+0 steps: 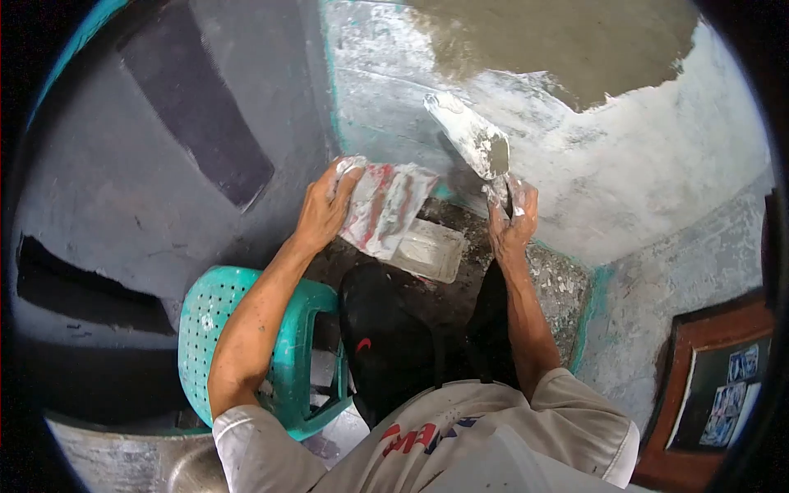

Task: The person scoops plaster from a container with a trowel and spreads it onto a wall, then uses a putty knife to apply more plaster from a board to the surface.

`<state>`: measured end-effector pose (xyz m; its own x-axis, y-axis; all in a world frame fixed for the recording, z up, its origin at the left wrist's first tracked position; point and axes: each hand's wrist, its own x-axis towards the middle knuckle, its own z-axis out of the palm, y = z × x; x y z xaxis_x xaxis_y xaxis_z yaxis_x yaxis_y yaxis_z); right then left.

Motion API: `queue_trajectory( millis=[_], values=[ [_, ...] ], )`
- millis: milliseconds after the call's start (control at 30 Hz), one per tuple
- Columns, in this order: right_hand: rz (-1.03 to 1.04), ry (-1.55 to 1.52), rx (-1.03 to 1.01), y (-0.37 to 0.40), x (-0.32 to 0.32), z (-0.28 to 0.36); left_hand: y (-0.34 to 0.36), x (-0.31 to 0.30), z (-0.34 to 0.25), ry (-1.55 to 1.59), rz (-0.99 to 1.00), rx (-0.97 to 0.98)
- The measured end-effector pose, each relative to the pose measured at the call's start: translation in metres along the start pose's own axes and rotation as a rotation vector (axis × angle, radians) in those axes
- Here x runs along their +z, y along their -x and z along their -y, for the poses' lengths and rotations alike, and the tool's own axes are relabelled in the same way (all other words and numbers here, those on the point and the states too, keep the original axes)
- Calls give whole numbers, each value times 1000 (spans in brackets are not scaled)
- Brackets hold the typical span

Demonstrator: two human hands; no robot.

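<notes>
My left hand [322,209] grips the edge of a flat rectangular sheet [386,209], smeared with white paste and showing reddish streaks. In my right hand [514,220] is the handle of a trowel [470,138]. Its blade, coated in white paste with a grey-brown patch near the handle, points up and left in front of the wall [625,148]. White paste also marks the fingers of both hands. Below the sheet, and partly covered by it, a shallow rectangular tray [444,261] with pale residue rests on the dark, speckled surface.
A green plastic stool [205,329] stands beneath my left arm. The facing wall has white smears and a grey-brown patch [567,45] higher up. A dark grey wall [263,90] rises at the left. At lower right there is a brown wooden frame [682,361].
</notes>
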<state>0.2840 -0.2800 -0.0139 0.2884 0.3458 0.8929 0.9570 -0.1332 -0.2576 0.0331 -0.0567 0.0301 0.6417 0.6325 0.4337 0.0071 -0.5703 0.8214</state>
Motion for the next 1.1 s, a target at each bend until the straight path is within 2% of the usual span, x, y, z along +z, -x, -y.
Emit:
queue_trajectory(
  millis=[133,200,333,467,533,600,667,733,800,1033,1100],
  values=[
    [-35,-28,90,-7,-10,-12,-4,-4,6,-10,-12,-29],
    [-47,22,124,-9,-18,-18,-6,-2,11,-7,-14,55],
    [-69,-40,128,-6,-31,-23,-6,-4,8,5,-21,7],
    [-70,-120,249,5,-41,-38,-6,-7,8,12,-23,-40],
    [-68,-169,423,4,-44,-53,-7,-7,8,-14,-13,-30],
    [-95,-139,437,4,-42,-75,-6,-7,7,-38,-2,-21],
    [14,-239,739,-1,-40,-99,-7,-7,6,-51,-7,-19],
    [-50,-243,739,-7,-36,-114,-8,-8,7,-66,-2,0],
    [-73,-177,585,-15,-32,-128,-9,-9,8,-83,-1,19],
    [9,-223,644,-41,-29,-164,-10,-10,13,-71,-27,-30],
    [-7,-155,590,-41,-30,-172,-9,-10,12,-92,-23,-29]
  ],
)
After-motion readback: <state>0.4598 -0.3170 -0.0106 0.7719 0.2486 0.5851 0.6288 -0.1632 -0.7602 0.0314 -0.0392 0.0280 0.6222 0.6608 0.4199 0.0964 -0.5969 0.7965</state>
